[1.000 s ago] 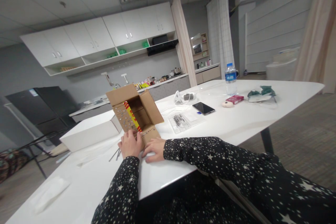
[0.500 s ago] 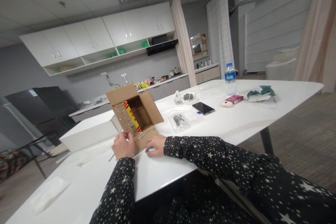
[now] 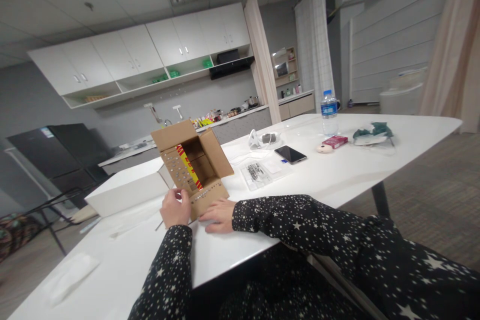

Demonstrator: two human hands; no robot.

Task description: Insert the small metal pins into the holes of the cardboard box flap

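Note:
A cardboard box [image 3: 204, 160] stands with its flaps spread. Small grey round dots cover its left flap [image 3: 178, 170] and line the near flap [image 3: 210, 198]; a yellow and red tape strip [image 3: 189, 166] runs along the left one. My left hand [image 3: 175, 208] is closed at the lower edge of the left flap, fingers curled; what they hold, if anything, is hidden. A thin dark stick [image 3: 159, 226] shows beside its wrist side. Fingers stretched, my right hand [image 3: 219, 215] lies flat at the near flap's front edge, holding nothing visible.
Left of the cardboard box is a long white box [image 3: 127, 189]. To the right lie a clear case of small dark bits [image 3: 257, 173], a phone [image 3: 290, 154], a red pack [image 3: 335, 142] and a water bottle [image 3: 329, 112]. A tissue [image 3: 71, 277] lies front left on the white table [image 3: 337, 175].
My right hand has shifted slightly left and its fingers have straightened out along the near flap's edge. My left hand and the box have hardly moved.

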